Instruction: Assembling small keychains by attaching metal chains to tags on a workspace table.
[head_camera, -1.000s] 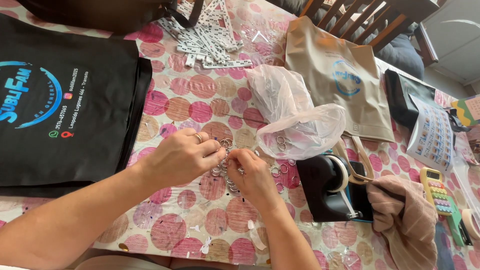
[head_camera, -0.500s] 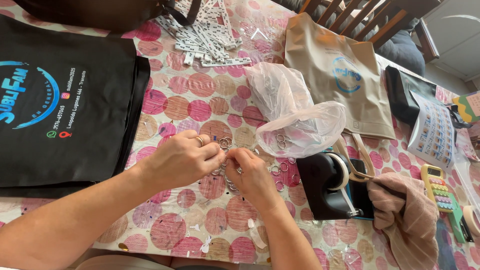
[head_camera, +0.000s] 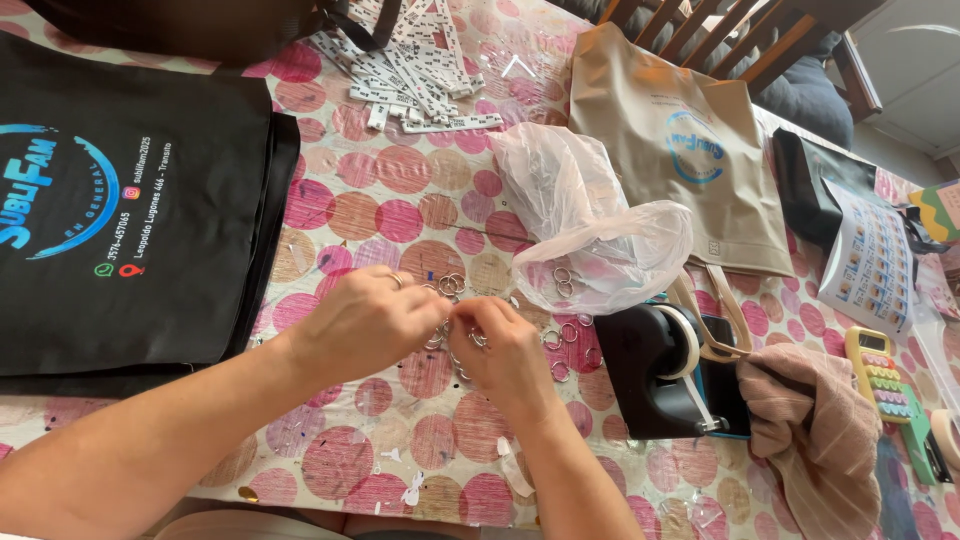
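A black tape dispenser (head_camera: 668, 370) is sitting on the dotted tablecloth (head_camera: 400, 210). Left of it, well apart, a black tote bag (head_camera: 130, 200) is lying flat; behind it, a beige tote bag (head_camera: 680, 150); just right, a folded brown cloth (head_camera: 810, 440).

- Small silver metal rings (head_camera: 452, 284) were scattered flat on the dotted covering of the desk, in a loose cluster.
- Several rings were gathered between the fingertips of both hands, partly hidden by them.
- A few more rings (head_camera: 563, 276) were seen lying under the edge of a clear plastic bag, just beside the cluster.
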